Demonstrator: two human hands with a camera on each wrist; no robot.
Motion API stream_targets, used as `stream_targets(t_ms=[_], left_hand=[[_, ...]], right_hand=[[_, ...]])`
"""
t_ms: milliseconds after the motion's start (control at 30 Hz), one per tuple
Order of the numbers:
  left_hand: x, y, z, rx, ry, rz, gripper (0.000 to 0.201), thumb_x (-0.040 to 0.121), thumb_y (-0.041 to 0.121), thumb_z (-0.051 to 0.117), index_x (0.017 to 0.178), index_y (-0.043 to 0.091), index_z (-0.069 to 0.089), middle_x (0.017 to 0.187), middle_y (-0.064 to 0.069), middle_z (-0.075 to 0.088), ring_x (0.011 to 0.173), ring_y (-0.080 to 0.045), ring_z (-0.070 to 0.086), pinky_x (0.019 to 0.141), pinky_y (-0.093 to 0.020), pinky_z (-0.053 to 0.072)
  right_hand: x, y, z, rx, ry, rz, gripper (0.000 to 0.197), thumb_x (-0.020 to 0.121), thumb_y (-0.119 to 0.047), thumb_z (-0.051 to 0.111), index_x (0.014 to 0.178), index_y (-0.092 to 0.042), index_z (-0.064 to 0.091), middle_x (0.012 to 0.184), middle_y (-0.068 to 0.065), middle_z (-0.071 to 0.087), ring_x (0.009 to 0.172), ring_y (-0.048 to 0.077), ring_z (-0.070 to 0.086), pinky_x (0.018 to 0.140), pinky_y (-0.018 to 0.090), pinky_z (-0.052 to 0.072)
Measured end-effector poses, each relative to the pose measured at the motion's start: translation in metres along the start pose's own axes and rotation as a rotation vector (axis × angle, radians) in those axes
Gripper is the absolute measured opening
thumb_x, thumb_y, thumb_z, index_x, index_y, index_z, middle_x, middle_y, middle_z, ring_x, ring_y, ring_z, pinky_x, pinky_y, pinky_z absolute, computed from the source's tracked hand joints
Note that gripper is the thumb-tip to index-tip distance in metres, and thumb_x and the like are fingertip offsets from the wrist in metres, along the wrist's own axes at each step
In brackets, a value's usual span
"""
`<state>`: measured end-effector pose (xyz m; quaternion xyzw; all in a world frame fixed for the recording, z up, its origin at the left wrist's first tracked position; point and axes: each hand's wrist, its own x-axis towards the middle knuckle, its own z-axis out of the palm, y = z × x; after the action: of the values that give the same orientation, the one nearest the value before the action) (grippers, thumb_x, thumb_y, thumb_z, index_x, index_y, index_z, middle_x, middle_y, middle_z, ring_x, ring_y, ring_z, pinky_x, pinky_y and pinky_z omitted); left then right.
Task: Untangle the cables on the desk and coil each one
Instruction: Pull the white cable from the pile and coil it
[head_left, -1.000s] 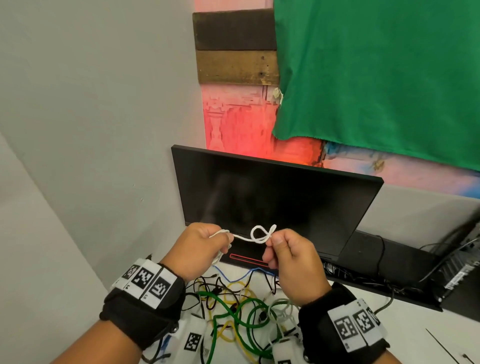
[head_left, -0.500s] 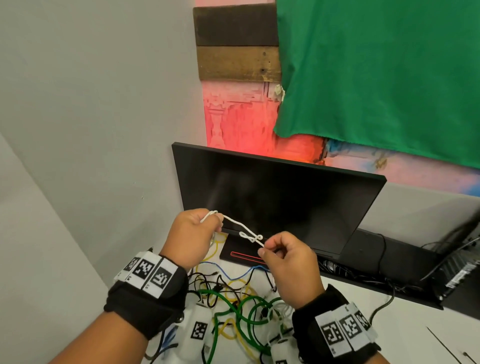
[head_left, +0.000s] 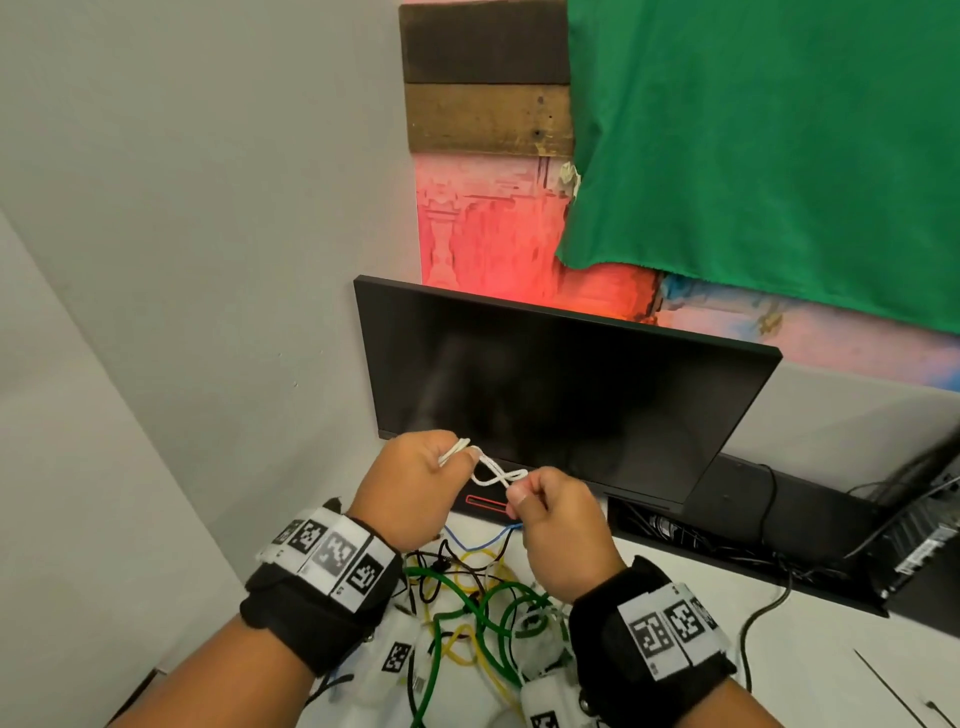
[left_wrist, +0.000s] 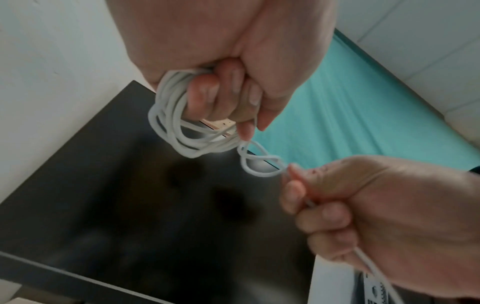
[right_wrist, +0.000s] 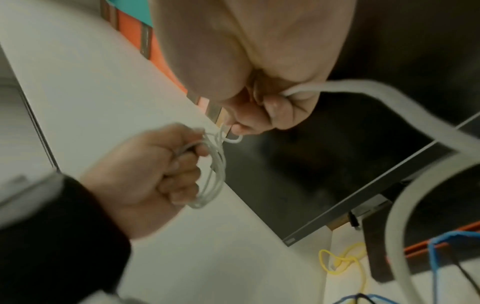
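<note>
No readable words or numbers; only black-and-white square code markers on the black wrist bands (head_left: 332, 556).

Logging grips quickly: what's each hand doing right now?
Left hand: closed, gripping the coiled loops of the white cable.
Right hand: closed, pinching the same cable just past its loose knot.

hands: left hand (head_left: 410, 486) and right hand (head_left: 558, 522) sit closer together than before
white cable (head_left: 493, 474): slacker, its loop wider than half a second ago
</note>
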<state>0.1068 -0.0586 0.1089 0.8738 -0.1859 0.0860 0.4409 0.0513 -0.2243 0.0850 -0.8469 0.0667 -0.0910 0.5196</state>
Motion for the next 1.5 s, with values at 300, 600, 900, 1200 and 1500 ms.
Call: stream_targets(t_ms=[300,600,900,1200,1500], left_hand=[[-0.018,0.001,0.001,-0.122,0.044,0.044,0.041,0.089,0.047,0.052,0.064,0.015,0.055,0.051,0.009,0.042,0.05,-0.005,0.041,0.052,-0.029,0.038],[-0.03,0.007,0.011,-0.052,-0.032,0.122,0.043,0.088,0.049,0.045,0.067,0.015,0.059,0.06,0.0,0.054,0.059,-0.014,0.052,0.062,-0.043,0.046],[-0.049,0.011,-0.012,-0.414,-0.507,-0.17,0.033,0.074,0.046,0.063,0.059,0.017,0.064,0.054,0.0,0.045,0.044,-0.008,0.032,0.045,-0.019,0.029],[-0.04,0.02,-0.032,-0.181,-0.632,-0.081,0.031,0.083,0.038,0.063,0.059,0.02,0.064,0.048,0.011,0.039,0.045,-0.003,0.034,0.047,-0.014,0.03],[-0.011,-0.049,-0.057,0.426,-0.213,-0.325,0.037,0.092,0.037,0.058,0.065,0.011,0.059,0.056,0.001,0.054,0.058,-0.018,0.055,0.057,-0.027,0.038]], right_hand=[[0.019,0.009,-0.012,0.471,0.149,0.209,0.026,0.101,-0.02,0.051,0.08,-0.011,0.064,0.056,-0.003,0.055,0.042,0.007,0.043,0.044,0.022,0.04],[-0.009,0.001,0.009,-0.033,-0.03,0.02,0.014,0.088,-0.03,0.07,0.078,-0.028,0.06,0.065,-0.011,0.061,0.06,0.003,0.055,0.058,0.022,0.041],[0.013,0.009,-0.038,-0.221,0.138,-0.009,0.025,0.102,-0.033,0.047,0.082,-0.024,0.06,0.075,-0.003,0.066,0.066,0.009,0.059,0.064,0.031,0.048],[0.008,0.022,-0.025,0.124,0.073,0.075,0.043,0.105,-0.037,0.039,0.075,-0.018,0.063,0.046,-0.004,0.056,0.043,0.001,0.048,0.06,0.028,0.038],[0.027,0.029,-0.087,0.704,-0.041,0.14,0.044,0.098,-0.05,0.05,0.061,-0.026,0.057,0.049,-0.003,0.035,0.041,0.012,0.027,0.037,0.022,0.028]])
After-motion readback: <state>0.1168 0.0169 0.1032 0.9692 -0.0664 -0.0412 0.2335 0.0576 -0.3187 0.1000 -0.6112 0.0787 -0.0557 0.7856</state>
